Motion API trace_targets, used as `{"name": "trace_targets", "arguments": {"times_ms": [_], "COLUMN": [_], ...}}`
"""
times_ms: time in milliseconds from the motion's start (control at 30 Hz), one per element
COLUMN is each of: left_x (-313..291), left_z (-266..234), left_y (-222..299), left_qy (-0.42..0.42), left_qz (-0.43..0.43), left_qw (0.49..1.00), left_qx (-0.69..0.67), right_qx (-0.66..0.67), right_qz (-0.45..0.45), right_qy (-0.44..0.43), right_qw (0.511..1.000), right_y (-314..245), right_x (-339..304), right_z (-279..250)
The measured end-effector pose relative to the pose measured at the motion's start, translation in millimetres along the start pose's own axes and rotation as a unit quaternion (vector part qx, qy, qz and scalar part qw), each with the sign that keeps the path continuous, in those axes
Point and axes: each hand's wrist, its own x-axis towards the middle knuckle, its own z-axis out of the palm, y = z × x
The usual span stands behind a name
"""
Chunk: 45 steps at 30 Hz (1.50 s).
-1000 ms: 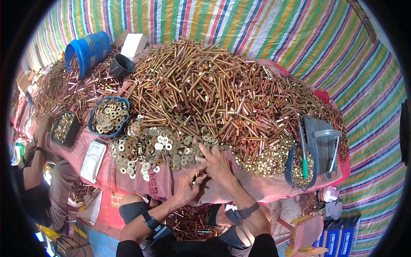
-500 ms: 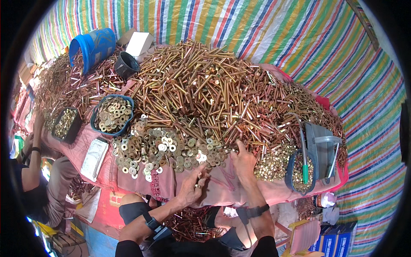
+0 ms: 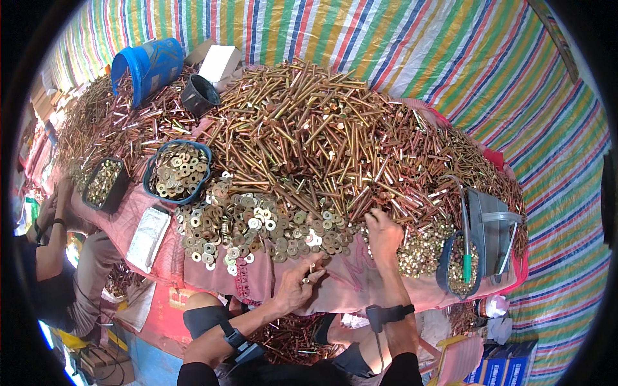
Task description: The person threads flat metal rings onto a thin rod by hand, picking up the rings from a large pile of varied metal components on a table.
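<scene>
My left hand [image 3: 298, 287] is closed over the pink cloth at the near edge, with small shiny metal parts showing between its fingers; their kind is too small to tell. Just in front of it lies a heap of flat washers [image 3: 270, 228]. My right hand [image 3: 384, 239] reaches in where the washers, the nuts and the rods meet, its fingers bent down and pressed together. Whatever its fingertips hold is hidden. To its right spreads a pile of small brass-coloured nuts [image 3: 421, 254]. Behind both hands rises a big mound of copper-coloured metal rods [image 3: 309, 138].
A blue tub of washers [image 3: 177, 172] and a dark tub of nuts [image 3: 104, 183] stand left. At right are another nut tub [image 3: 460, 270] and a grey scoop-like container [image 3: 489, 225]. A blue bucket [image 3: 151, 71] lies behind. At far left, a co-worker's hands [image 3: 59, 196] work.
My right hand has drawn its outstretched index finger in and bent its fingers down. The left hand stays closed near the washers. The whole view has shifted slightly.
</scene>
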Motion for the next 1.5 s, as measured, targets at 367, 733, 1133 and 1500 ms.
{"name": "trace_targets", "arguments": {"times_ms": [367, 733, 1133, 1500], "left_x": [1.6, 3.9, 5.4, 4.9], "left_z": [-1.2, -0.7, -5.7, -5.8], "left_y": [0.9, 1.7, 4.4, -1.7], "left_qy": [-0.012, -0.007, -0.037, -0.049], "left_qz": [-0.046, -0.130, -0.051, 0.017], "left_qw": [0.999, 0.991, 0.998, 0.998], "left_qx": [0.016, -0.037, 0.019, 0.024], "right_qx": [0.517, 0.092, 0.479, 0.439], "right_qz": [0.260, -0.147, 0.142, 0.027], "right_qy": [-0.091, -0.298, -0.257, -0.233], "right_qw": [0.810, 0.939, 0.827, 0.868], "right_y": [-14.8, -21.6, -52.8, -97.1], "right_x": [-26.9, -65.4, -66.8, -80.5], "right_z": [-34.4, -66.9, -57.3, -40.8]}}
